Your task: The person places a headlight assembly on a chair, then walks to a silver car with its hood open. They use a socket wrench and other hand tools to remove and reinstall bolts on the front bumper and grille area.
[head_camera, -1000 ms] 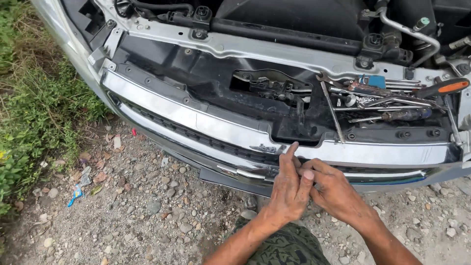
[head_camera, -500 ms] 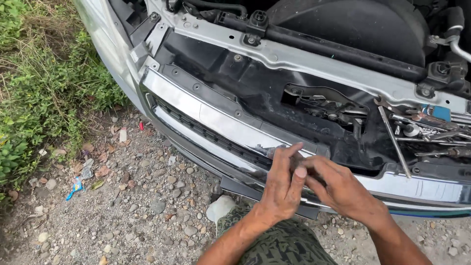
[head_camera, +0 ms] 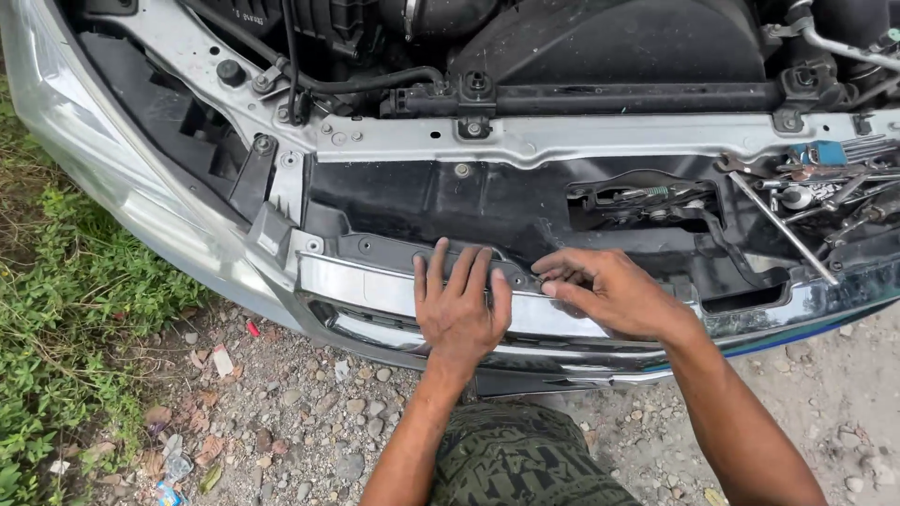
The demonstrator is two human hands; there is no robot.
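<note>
Two bare hands work at the front of a silver car with its bonnet open. The left hand [head_camera: 459, 305] lies flat, palm down, on the long shiny chrome grille strip [head_camera: 375, 289] that runs across the car's nose. Its five fingers [head_camera: 439, 267] are spread and released, grasping nothing, with the tips reaching onto the black plastic grille cover [head_camera: 403, 251] just behind the strip. The right hand [head_camera: 614, 292] sits just beside it, to the right, also over the chrome strip. Its fingers are curled and pinched together at the cover's edge; whether they hold something small cannot be told.

Behind the hands one silver metal crossbeam [head_camera: 581, 139] spans the engine bay, with one black bolt bracket [head_camera: 473, 103] at its centre. To the far right a cluster of metal hand tools [head_camera: 825, 183] rests in the bay; too tangled to count. One long thin metal rod [head_camera: 783, 230] leans diagonally there.

Below, gravel ground [head_camera: 309, 422] carries scattered litter, and green grass [head_camera: 66, 328] grows at the left. One patterned dark-green trouser knee [head_camera: 520, 459] shows at the bottom.
</note>
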